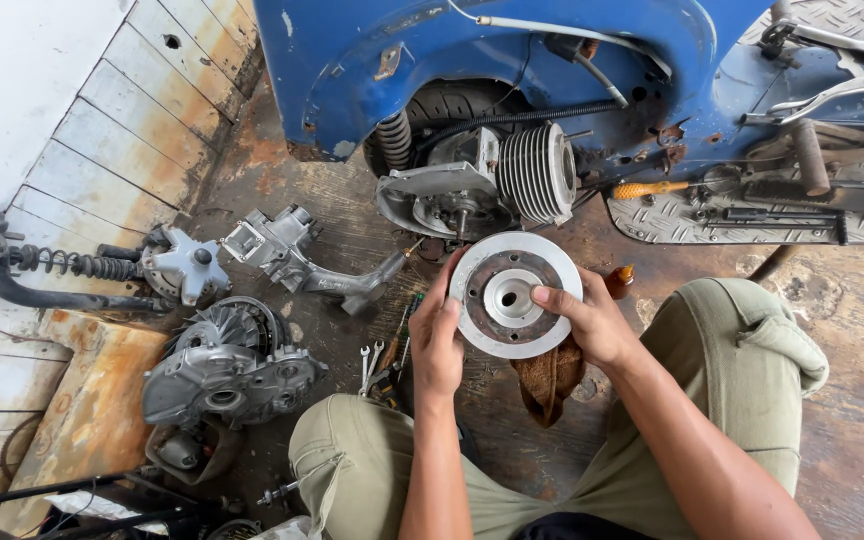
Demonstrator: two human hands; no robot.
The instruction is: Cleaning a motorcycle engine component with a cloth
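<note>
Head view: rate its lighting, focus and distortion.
Head view: soft, even daylight with weak shadows; the round metal disc, held by the left hand and right hand, is sharp with a mild sheen, no glare; the floor planks bow near the frame edge, showing wide-angle distortion.
</note>
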